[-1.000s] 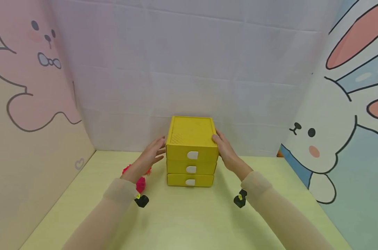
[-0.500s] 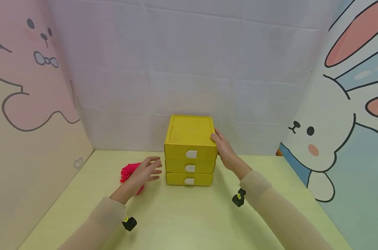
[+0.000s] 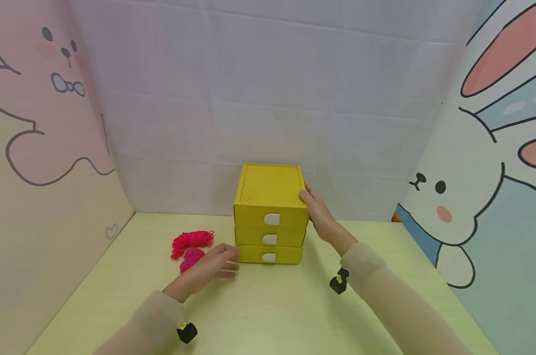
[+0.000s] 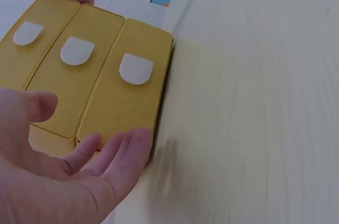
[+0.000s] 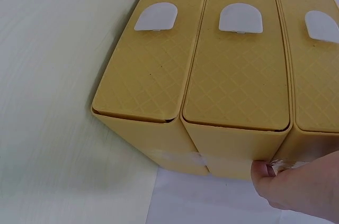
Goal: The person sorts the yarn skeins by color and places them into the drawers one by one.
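Lower than a second ago, when it was beside the top drawer point(image 3: 250, 215), the left hand point(image 3: 210, 267) is now at the box's point(image 3: 270, 199) bottom left corner, next to the lowest drawer point(image 3: 250, 255). Its fingers are loosely bent and hold nothing; whether their tips touch the box I cannot tell. On the box's right side the right hand point(image 3: 322, 215) rests where it was, thumb at the top edge, flat against the box rather than wrapped round it. All three drawers are pushed in, each with a white tab point(image 3: 269, 258). Upright on the table point(image 3: 272, 305), the box has a white sheet point(image 3: 272, 88) behind it. Left of the box lie red yarn point(image 3: 191, 241) and pink yarn point(image 3: 191, 257).
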`<act>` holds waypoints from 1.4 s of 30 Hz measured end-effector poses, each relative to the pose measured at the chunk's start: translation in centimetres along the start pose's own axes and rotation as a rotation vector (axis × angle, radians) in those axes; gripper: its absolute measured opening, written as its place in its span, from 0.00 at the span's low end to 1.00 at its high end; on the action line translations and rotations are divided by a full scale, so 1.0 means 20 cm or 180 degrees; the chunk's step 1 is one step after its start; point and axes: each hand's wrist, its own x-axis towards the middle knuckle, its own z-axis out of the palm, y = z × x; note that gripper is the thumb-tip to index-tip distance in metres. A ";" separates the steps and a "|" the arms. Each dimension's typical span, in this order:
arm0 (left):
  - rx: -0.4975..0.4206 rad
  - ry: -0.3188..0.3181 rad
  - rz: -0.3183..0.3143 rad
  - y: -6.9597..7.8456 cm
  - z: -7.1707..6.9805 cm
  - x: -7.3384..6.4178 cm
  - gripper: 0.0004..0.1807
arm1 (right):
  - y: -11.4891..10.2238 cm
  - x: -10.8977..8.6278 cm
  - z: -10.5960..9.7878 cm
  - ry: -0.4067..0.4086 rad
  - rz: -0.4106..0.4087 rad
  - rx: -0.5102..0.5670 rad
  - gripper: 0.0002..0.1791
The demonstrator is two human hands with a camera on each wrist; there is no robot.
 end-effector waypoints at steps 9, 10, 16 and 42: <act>-0.0060 -0.0197 -0.0073 -0.03 0.10 0.04 0.31 | -0.01 0.00 0.01 -0.0001 -0.0016 0.0021 0.37; -0.0075 -0.0243 -0.0092 -0.03 0.11 0.04 0.32 | -0.01 0.00 0.01 -0.0001 -0.0019 0.0024 0.37; -0.0313 -0.0494 -0.0159 -0.02 0.15 0.06 0.35 | -0.01 -0.01 0.02 -0.0011 -0.0032 0.0028 0.37; -0.1505 -0.0903 -0.0707 -0.07 0.31 0.28 0.37 | -0.01 -0.01 0.01 0.0061 -0.0002 0.0037 0.37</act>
